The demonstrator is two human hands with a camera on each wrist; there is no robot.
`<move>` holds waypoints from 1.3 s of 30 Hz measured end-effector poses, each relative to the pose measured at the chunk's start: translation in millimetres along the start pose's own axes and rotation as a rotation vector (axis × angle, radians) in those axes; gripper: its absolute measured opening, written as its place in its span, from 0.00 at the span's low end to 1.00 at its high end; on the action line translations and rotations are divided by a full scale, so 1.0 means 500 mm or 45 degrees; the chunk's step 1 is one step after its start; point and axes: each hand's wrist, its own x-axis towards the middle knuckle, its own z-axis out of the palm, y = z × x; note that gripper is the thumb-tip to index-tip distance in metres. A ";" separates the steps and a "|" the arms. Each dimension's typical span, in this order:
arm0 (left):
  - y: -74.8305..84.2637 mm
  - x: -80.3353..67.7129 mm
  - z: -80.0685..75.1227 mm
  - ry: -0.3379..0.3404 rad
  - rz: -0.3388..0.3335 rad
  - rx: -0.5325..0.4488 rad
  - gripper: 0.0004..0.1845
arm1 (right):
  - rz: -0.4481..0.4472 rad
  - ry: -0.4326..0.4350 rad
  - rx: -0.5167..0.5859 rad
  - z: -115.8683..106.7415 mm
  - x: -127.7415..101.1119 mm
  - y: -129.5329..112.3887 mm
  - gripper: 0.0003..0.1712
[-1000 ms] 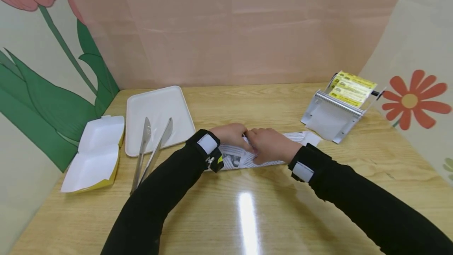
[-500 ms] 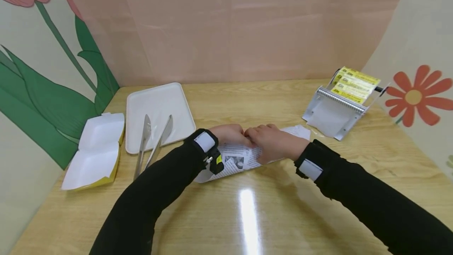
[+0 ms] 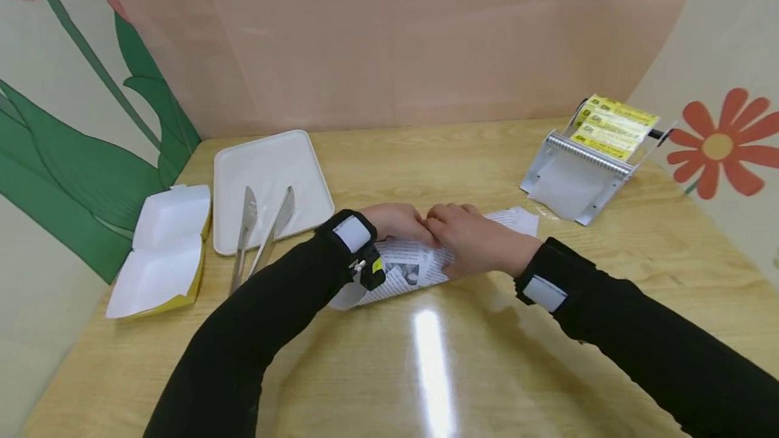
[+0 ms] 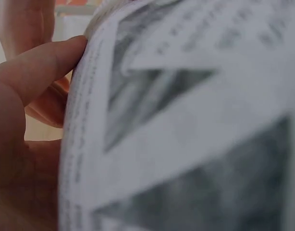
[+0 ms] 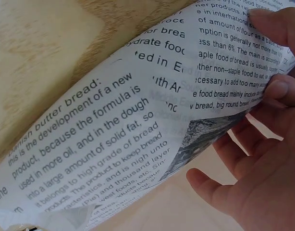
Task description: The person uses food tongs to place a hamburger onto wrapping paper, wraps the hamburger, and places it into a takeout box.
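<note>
A roll of white paper [image 3: 404, 272] with newspaper-style print lies slantwise on the table in the head view, its left part under my left wrist. My left hand [image 3: 398, 222] holds its far upper side. Beside it, my right hand [image 3: 475, 238] grips the roll, the fingertips of both hands meeting over it. In the left wrist view a thumb [image 4: 56, 60] presses the paper's edge. The right wrist view shows the printed paper [image 5: 104, 139] wrapped into a tapering shape, with curled fingers [image 5: 277, 89] at its right end. What lies inside the paper is hidden.
A white tray [image 3: 268, 167] stands at the back left, with metal tongs [image 3: 268, 232] lying partly on it. Left of it sits an unfolded takeaway box [image 3: 164, 249]. A metal dispenser [image 3: 587, 171] with yellow labels [image 3: 615, 126] stands at the back right.
The paper roll has turned, its left end swinging toward me and its right end pulling away from the dispenser. My right hand has shifted slightly right. The head view has tilted down.
</note>
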 end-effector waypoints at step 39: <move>-0.029 0.003 -0.011 -0.032 -0.024 0.039 0.16 | 0.044 -0.320 0.168 -0.016 0.022 0.013 0.44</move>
